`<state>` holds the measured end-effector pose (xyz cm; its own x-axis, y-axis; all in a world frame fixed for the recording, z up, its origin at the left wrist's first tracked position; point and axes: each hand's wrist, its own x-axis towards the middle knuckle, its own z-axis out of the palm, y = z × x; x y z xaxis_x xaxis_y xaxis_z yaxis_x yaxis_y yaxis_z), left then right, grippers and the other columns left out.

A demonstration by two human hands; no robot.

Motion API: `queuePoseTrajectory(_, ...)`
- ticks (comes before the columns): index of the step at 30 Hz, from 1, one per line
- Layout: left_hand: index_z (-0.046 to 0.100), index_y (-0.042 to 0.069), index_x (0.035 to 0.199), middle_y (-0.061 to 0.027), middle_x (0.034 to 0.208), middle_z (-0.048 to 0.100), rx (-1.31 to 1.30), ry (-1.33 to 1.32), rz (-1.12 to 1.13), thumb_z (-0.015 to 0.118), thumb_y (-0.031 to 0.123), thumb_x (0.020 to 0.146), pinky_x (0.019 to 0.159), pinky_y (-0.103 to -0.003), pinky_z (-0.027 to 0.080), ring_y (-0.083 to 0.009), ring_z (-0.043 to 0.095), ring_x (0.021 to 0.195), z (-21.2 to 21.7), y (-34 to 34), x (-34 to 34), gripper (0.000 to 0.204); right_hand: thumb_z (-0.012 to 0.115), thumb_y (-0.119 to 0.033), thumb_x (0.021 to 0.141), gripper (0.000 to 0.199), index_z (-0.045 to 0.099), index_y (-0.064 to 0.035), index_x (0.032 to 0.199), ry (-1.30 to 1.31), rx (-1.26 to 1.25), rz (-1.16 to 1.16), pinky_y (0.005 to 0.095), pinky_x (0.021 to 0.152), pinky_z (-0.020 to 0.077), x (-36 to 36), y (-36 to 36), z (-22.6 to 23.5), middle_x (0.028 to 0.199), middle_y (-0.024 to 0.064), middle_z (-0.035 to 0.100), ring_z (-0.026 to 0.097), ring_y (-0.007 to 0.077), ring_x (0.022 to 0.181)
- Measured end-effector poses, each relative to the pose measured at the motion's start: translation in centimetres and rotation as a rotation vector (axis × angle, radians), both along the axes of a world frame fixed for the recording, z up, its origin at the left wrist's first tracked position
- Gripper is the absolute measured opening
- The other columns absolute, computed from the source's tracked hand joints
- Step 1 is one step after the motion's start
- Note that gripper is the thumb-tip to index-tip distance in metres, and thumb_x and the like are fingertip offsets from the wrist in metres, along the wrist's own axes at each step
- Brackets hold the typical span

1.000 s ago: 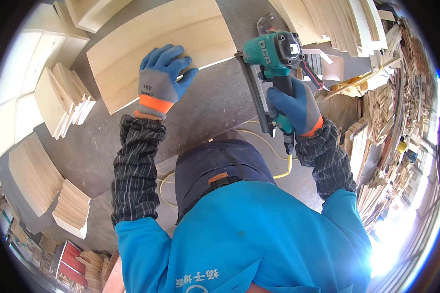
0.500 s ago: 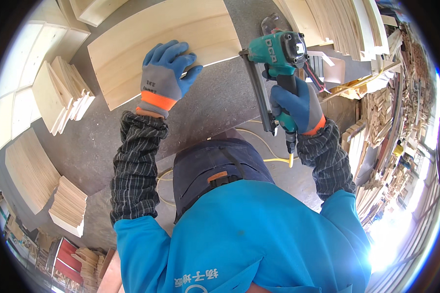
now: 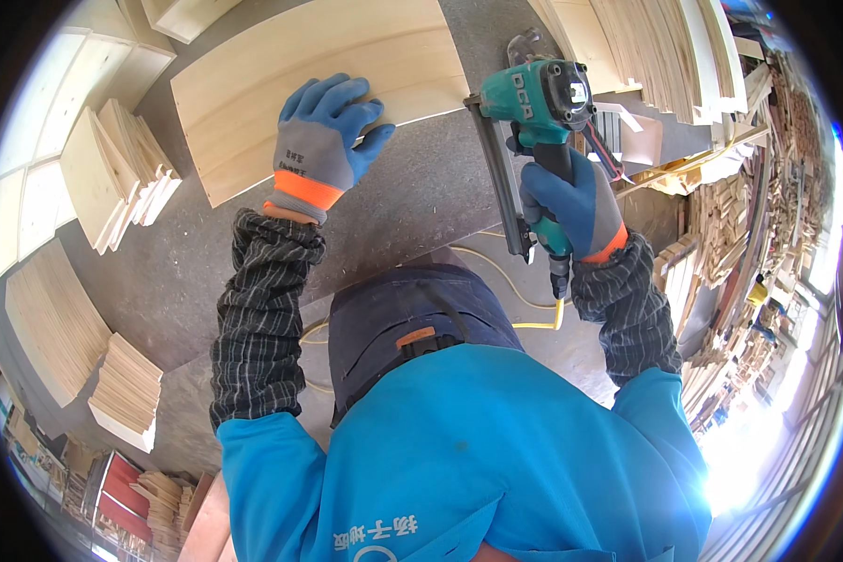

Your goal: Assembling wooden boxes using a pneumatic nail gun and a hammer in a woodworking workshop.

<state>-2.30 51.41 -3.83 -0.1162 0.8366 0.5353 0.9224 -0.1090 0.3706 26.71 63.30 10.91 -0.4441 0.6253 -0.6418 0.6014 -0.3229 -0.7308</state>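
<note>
A pale, flat wooden board (image 3: 239, 108) lies on the dark worktable (image 3: 384, 211). My left hand (image 3: 323, 131), in a blue and grey glove with an orange cuff, rests on the board near its close edge, fingers spread. In my right hand (image 3: 579, 201), gloved alike, is a teal and black air nail gun (image 3: 539, 101), its handle wrapped by my fingers. The gun's nose is at the board's right end; whether it touches the wood I cannot tell. Its long magazine slants back toward me, and a yellow air hose (image 3: 539, 326) joins the handle's base.
Thin panels (image 3: 122, 178) stand in a leaning group at the left, with board stacks (image 3: 56, 323) farther down that side. More long boards (image 3: 660, 51) are piled at the far right. Beyond them, heaps of wood pieces (image 3: 721, 234) line the right. The hose loops beside my legs.
Very little differs. The board and my left hand sit slightly farther right in the picture. The nail gun stays at the board's right end, and the hose below it has shifted a little.
</note>
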Motion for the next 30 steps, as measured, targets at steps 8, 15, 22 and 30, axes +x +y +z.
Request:
queuePoseTrajectory(8, 0.078, 0.016, 0.097, -0.0032, 0.120, 0.075, 0.009, 0.010, 0.013, 0.094, 0.030, 0.078, 0.102, -0.051, 0.055, -0.0301, 0.071, 0.116, 0.0, -0.2, 0.0, 0.028, 0.071, -0.024, 0.097, 0.038, 0.069, 0.0034, 0.124, 0.033, -0.002, -0.076, 0.0292, 0.060, 0.0515, 0.3, -0.4, 0.8, 0.080, 0.0024, 0.065, 0.062, 0.0099, 0.066)
queuePoseTrajectory(15, 0.079, 0.015, 0.105, -0.0072, 0.122, 0.075, 0.011, -0.030, -0.016, 0.093, 0.024, 0.080, 0.099, -0.051, 0.057, -0.0360, 0.071, 0.115, 0.8, -1.6, 0.5, 0.030, 0.076, -0.027, 0.094, 0.041, 0.073, -0.0003, 0.125, -0.181, 0.547, -0.006, 0.0359, 0.074, 0.0569, 5.7, 1.9, -6.6, 0.091, 0.0129, 0.078, 0.072, 0.0164, 0.077)
queuePoseTrajectory(22, 0.070, -0.002, 0.135, -0.0071, 0.115, 0.074, -0.098, -1.634, 0.688, 0.079, 0.005, 0.099, 0.095, -0.032, 0.056, -0.0195, 0.071, 0.104, -4.2, -12.0, 10.4, 0.038, 0.076, -0.022, 0.094, 0.038, 0.073, -0.0017, 0.126, -0.214, 0.601, 0.020, 0.0349, 0.072, 0.0567, 4.9, 2.7, -7.3, 0.085, 0.0105, 0.076, 0.071, 0.0156, 0.075)
queuePoseTrajectory(30, 0.068, 0.007, 0.127, -0.0044, 0.111, 0.070, 0.412, -1.983, 0.613, 0.071, 0.020, 0.106, 0.097, -0.049, 0.060, -0.0213, 0.069, 0.101, -8.8, -12.9, 4.3, 0.025, 0.076, -0.029, 0.095, 0.047, 0.071, -0.0094, 0.137, -0.299, 0.919, 0.248, 0.0432, 0.090, 0.0600, -5.4, 8.5, -6.4, 0.102, 0.0183, 0.081, 0.080, 0.0325, 0.100)
